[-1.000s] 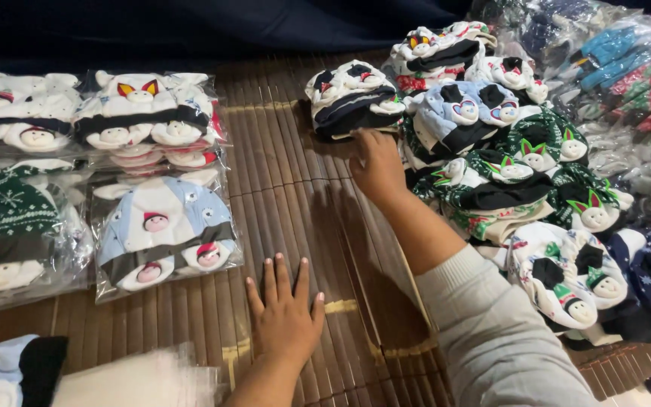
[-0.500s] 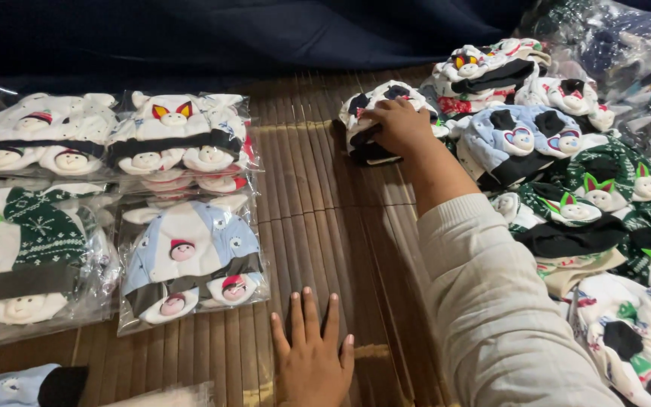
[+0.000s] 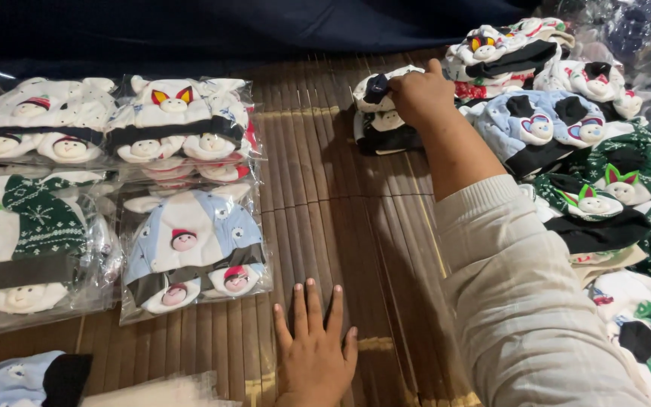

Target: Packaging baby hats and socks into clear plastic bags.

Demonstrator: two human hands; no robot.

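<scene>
My right hand (image 3: 420,94) reaches far forward and grips a small stack of white-and-black knitted baby caps (image 3: 378,113) lying on the brown bamboo mat (image 3: 340,211). The cream sleeve of that arm fills the lower right. Flat on the mat near the bottom edge rests my left hand (image 3: 314,350), fingers spread and holding nothing. Beside it on the left lies a clear bag of light-blue caps with little doll faces (image 3: 190,249).
Several clear bags of caps lie at the left: white ones (image 3: 178,124), white with black bands (image 3: 35,124), green and white (image 3: 28,241). A loose heap of caps in blue (image 3: 544,124), green (image 3: 612,188) and white covers the right side. A dark blue cloth (image 3: 265,30) hangs behind.
My right hand has moved forward from the mat in front of the white-and-black caps and closed on them. The view has shifted so my left hand sits lower in frame.
</scene>
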